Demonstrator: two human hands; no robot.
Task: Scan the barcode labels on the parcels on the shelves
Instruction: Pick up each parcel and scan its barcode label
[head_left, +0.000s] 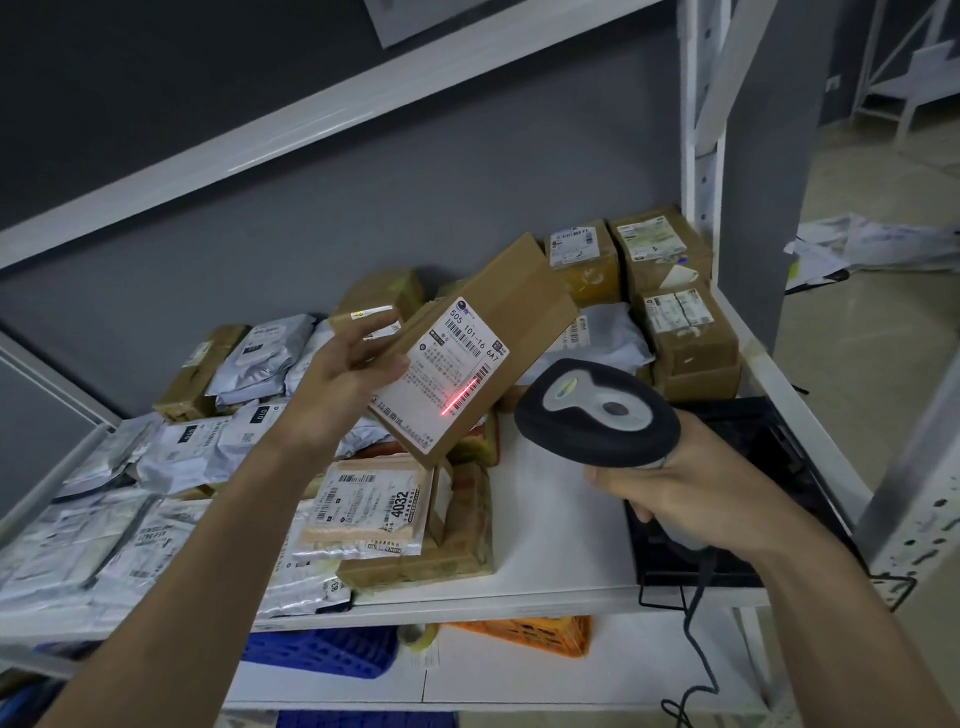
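My left hand (345, 371) grips a long brown cardboard parcel (519, 312) above the white shelf (561, 535), tilted with its white barcode label (441, 374) facing me. A red scan line lies across the lower barcode on that label. My right hand (680, 488) holds the handle of a black and grey barcode scanner (597, 410), whose head points at the label from the right. The scanner's cable hangs down past the shelf edge.
Grey plastic mailers (156, 493) and brown boxes (680, 322) cover the shelf's left and back. A flat parcel marked 4032 (363, 506) lies below the held box. A black tray (753, 499) sits at right. Blue (322, 652) and orange (535, 631) crates sit below.
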